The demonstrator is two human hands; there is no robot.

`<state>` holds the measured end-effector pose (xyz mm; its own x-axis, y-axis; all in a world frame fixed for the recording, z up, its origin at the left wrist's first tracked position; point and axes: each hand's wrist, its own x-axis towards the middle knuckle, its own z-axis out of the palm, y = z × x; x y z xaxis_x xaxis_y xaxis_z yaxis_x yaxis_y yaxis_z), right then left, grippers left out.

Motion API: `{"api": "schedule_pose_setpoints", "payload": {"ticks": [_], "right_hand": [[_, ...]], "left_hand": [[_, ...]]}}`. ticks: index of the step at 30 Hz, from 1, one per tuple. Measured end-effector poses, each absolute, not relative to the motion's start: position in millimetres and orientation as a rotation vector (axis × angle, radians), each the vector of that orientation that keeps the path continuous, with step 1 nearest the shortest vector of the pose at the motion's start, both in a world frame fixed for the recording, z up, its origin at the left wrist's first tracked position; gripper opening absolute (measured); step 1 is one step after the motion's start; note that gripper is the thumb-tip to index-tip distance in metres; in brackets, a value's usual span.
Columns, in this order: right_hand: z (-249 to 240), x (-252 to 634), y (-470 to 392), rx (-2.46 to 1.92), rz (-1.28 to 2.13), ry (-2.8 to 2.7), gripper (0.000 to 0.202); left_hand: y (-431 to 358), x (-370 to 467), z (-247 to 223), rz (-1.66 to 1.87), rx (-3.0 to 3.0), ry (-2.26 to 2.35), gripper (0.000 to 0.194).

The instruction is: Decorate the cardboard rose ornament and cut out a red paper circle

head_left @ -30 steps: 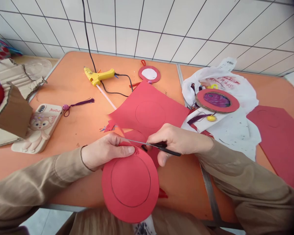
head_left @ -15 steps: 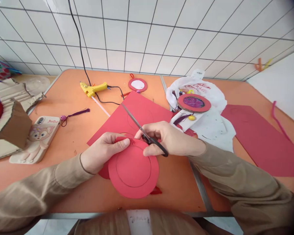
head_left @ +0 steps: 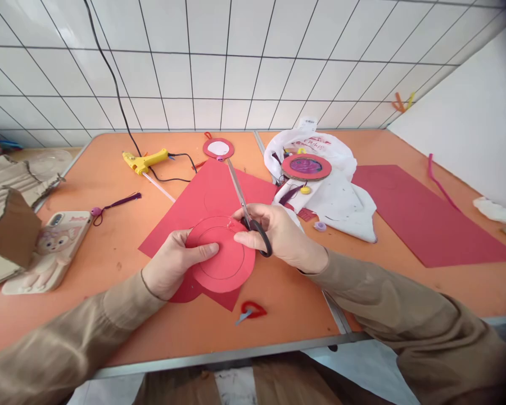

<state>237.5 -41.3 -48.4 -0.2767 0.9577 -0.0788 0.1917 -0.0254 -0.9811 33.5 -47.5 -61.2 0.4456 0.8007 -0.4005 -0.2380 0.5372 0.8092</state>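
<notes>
A red paper disc (head_left: 225, 269) with a thin drawn circle inside its rim is tilted up between my hands. My left hand (head_left: 171, 263) pinches its left side, thumb flat on the face near the drawn line and fingers behind. Black-handled scissors (head_left: 238, 184) rest in my right hand (head_left: 284, 235), their blades pointing up and away, seemingly together. That hand's thumb and fingertips also touch the disc's upper right edge. Beneath and behind lies a large red sheet (head_left: 181, 211) with a faint drawn circle. More red paper shows under the disc, partly hidden.
A yellow glue gun (head_left: 147, 162) lies at the back left. Cardboard (head_left: 14, 225) and a phone (head_left: 63, 239) sit at left. A white plastic bag (head_left: 346, 199) bears a red-rimmed round piece (head_left: 287, 164). Another red sheet (head_left: 421, 216) lies right; a red heart-shaped loop (head_left: 259, 309) is in front.
The view has swung right. The disc has been turned and raised, and my left thumb now lies farther onto its face. The scissors point more upright, and the red loop has come into fuller view.
</notes>
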Motion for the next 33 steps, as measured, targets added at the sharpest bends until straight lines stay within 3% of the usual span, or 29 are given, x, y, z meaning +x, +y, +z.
{"api": "schedule_pose_setpoints", "payload": {"ticks": [33], "right_hand": [[-68, 216, -63, -1.118, 1.367, -1.569, 0.031]], "left_hand": [[-57, 26, -75, 0.784, 0.8, 0.837, 0.019]]}}
